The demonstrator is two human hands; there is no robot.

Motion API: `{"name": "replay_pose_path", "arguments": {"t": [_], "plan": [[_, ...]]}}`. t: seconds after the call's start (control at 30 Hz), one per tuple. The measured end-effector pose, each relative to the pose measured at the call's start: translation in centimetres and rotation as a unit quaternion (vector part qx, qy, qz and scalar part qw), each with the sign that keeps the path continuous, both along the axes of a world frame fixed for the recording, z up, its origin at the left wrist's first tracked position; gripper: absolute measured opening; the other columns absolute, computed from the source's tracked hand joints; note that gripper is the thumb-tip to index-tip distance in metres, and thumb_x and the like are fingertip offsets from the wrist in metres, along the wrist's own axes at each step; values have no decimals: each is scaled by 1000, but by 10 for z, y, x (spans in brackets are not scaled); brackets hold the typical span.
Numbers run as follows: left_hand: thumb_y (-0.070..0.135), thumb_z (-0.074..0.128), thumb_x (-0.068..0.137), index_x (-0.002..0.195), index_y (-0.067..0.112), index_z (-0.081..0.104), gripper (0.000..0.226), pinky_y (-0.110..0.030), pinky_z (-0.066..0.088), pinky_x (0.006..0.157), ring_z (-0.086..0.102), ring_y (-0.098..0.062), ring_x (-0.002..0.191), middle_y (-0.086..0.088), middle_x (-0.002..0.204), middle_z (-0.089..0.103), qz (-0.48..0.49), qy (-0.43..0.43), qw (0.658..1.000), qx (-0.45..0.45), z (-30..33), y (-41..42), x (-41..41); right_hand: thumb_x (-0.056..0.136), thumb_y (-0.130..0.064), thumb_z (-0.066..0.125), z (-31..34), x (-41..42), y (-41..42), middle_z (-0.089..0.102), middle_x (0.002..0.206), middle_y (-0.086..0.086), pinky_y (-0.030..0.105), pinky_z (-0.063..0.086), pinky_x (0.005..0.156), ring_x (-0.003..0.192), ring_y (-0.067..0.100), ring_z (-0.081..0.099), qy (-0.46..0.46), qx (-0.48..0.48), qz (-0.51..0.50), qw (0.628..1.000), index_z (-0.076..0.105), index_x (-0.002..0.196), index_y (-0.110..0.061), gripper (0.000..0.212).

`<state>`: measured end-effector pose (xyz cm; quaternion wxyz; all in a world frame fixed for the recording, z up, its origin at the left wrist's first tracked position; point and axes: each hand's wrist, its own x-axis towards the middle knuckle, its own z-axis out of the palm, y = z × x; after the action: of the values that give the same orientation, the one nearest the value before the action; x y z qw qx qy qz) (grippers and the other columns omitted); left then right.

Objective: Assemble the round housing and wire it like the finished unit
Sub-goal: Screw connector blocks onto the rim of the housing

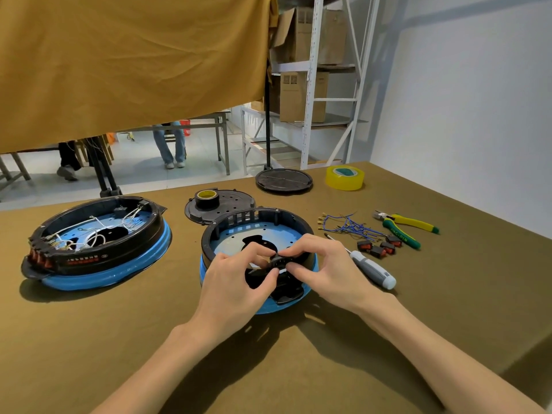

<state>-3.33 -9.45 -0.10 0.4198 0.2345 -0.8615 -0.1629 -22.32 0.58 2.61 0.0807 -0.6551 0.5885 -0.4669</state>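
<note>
The round housing, a black ring on a blue base, stands in the middle of the table with no wires inside. At its near rim my left hand and my right hand both pinch a small black ribbed part, fingertips meeting over it. The finished unit, black and blue with white wires and red switches on its side, sits to the left. Loose blue wires and several red rocker switches lie to the right of the housing.
A grey-handled screwdriver lies just right of my right hand. Green-and-yellow pliers lie further right. A black cover plate carries a tape roll. A round black lid and yellow tape sit at the back.
</note>
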Motion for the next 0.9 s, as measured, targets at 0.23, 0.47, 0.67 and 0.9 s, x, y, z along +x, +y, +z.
{"name": "replay_pose_path", "arguments": {"t": [0.23, 0.47, 0.67, 0.9], "plan": [[39, 68, 92, 131, 27, 68, 41, -25, 45, 83, 64, 8, 96, 18, 108, 75, -17, 16, 998, -55, -6, 5, 5, 91, -10, 74, 3, 4, 7, 73, 103, -13, 35, 55, 90, 100, 10, 67, 65, -11, -9, 998, 77, 114, -20, 25], [41, 61, 93, 131, 23, 68, 43, -33, 51, 80, 66, 0, 92, 12, 101, 77, -26, 1, 997, -68, -1, 8, 7, 92, -11, 73, 4, 7, 10, 74, 107, -13, 38, 56, 92, 104, 7, 67, 60, -4, -18, 998, 77, 118, -22, 29], [44, 60, 92, 127, 25, 70, 41, -34, 53, 80, 68, -1, 93, 11, 103, 78, -22, -3, 998, -61, -1, 9, 6, 93, -16, 72, 0, 7, 11, 69, 113, -12, 36, 53, 96, 110, 6, 62, 100, -2, -24, 995, 75, 119, -23, 27], [45, 61, 91, 125, 24, 72, 42, -24, 48, 75, 60, -2, 87, 9, 103, 75, -15, -8, 998, -65, -1, 8, 6, 92, -15, 73, -3, 10, 9, 59, 113, -9, 25, 51, 94, 112, 10, 57, 81, -8, -33, 996, 75, 114, -22, 22]]}}
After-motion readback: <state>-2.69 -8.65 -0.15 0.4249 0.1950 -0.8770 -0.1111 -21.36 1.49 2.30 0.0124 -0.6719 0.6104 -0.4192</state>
